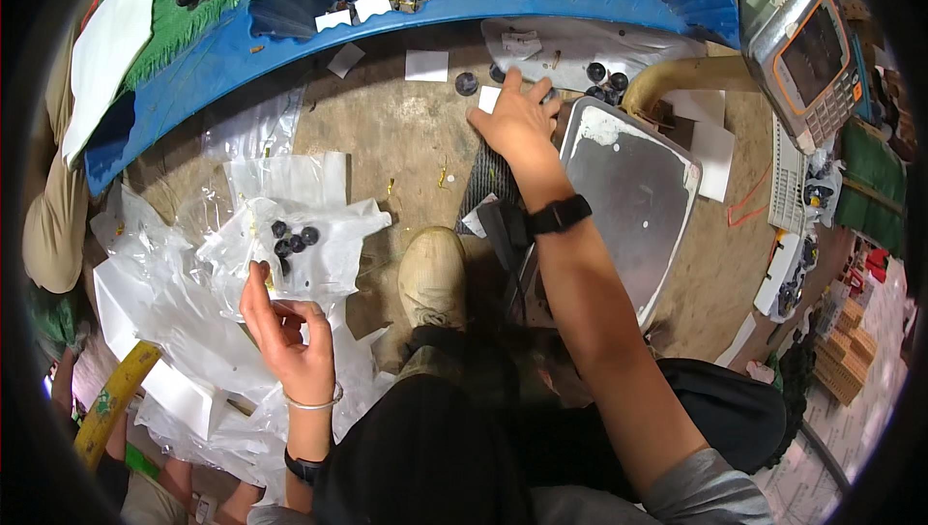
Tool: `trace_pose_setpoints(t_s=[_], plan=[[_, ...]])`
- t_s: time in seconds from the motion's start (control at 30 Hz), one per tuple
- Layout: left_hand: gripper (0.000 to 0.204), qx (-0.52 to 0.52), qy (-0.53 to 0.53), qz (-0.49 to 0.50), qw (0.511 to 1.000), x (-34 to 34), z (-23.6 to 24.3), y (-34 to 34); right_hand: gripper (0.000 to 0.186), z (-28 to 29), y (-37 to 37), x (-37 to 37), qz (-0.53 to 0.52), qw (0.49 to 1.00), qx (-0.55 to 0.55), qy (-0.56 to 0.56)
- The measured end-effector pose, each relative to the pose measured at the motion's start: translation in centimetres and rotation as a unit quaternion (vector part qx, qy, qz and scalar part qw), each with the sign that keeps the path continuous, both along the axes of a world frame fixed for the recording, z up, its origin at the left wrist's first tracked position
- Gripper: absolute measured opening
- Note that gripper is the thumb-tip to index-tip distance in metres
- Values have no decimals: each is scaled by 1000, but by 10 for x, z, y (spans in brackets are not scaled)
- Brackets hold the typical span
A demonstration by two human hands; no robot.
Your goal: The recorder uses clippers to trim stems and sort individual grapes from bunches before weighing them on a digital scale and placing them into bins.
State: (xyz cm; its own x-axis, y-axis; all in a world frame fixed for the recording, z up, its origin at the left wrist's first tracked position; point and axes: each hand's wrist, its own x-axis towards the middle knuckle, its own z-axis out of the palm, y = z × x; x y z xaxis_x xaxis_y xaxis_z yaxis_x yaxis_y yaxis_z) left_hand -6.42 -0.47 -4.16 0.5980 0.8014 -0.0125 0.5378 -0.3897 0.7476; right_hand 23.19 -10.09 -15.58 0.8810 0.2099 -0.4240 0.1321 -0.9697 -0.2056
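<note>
My right hand (520, 117) reaches forward over the worn wooden surface, its fingers spread. A loose dark grape (497, 72) sits by its fingertips, and a white paper slip (489, 98) lies beside the thumb. Another dark grape (466, 84) rests a little to the left. My left hand (295, 341) is lower, with curved fingers apart and no object visible between them. Its fingertips are at the near edge of a white paper bag (333, 269), where a small cluster of dark grapes (293, 240) lies. Whether the fingertips touch the bag, I cannot tell.
A scale platform (633, 196) stands right of my right forearm, with its display unit (817, 61) at the upper right. A blue crate (387, 27) holding grapes spans the far side. Clear plastic and white bags (184, 283) pile up at left, near a yellow bar (116, 399).
</note>
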Motion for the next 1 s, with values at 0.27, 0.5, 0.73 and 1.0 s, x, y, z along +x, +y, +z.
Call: trace_pose_setpoints(t_s=[0.27,0.5,0.73,1.0], plan=[[66,-4,-3,2,1000,-1,-2,7,61,-11,23,38,-54,998,29,-22],[67,-16,-2,-1,1000,9,-2,12,50,-26,7,41,-8,984,154,-88],[64,-36,-7,2,999,11,-6,17,55,-24,49,48,94,992,37,-76],[62,-58,10,14,998,11,-5,16,66,-55,76,68,186,963,70,-181]])
